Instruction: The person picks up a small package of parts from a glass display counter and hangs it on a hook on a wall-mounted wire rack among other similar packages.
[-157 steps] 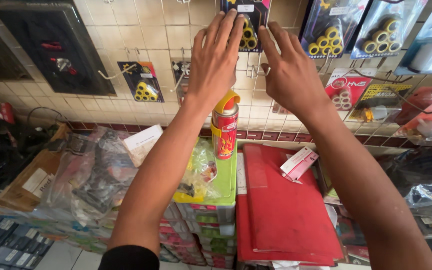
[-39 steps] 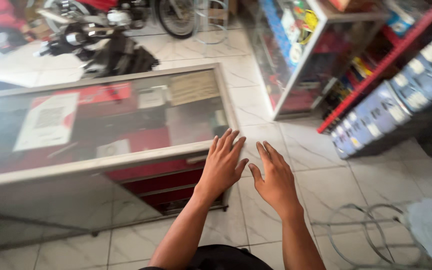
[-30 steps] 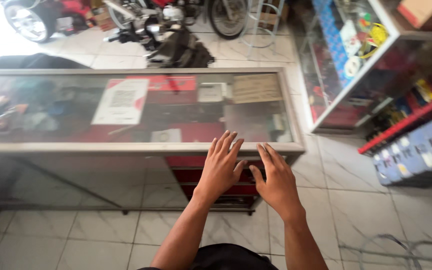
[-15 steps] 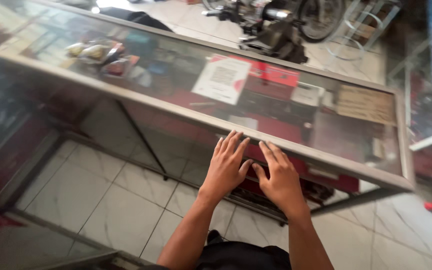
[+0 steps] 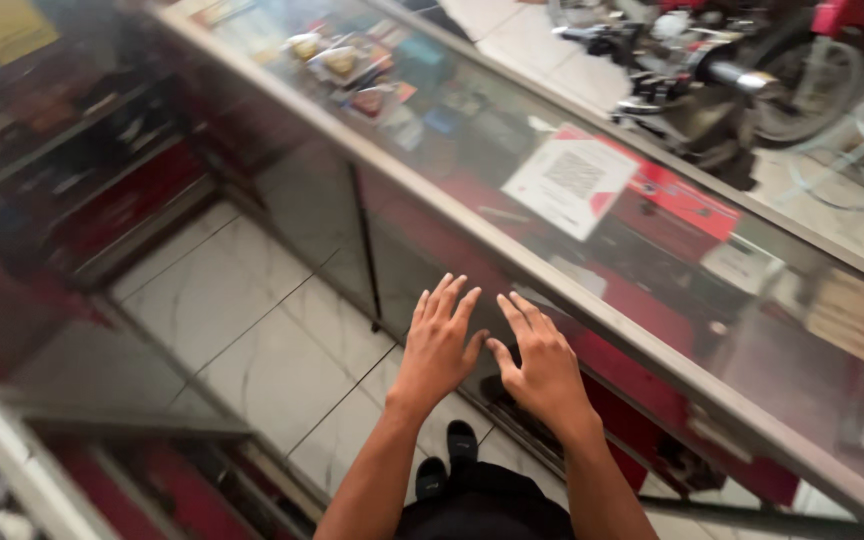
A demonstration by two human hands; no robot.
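My left hand and my right hand are stretched out side by side in front of me, palms down, fingers spread, holding nothing. They hover in the air just short of the near edge of a long glass display counter with a metal frame. Under its glass top lie a white printed sheet, red boxes and small packaged parts. My feet in dark sandals stand on the white tiled floor below my hands.
A dark shelf unit with red trays stands at the left. Another glass case edge is at the bottom left. A motorcycle and loose engine parts sit beyond the counter at the top right.
The view has swung from a wall of hanging packets to the shop floor and then leftward along the glass counter. Both hands stay raised, open and side by side throughout.
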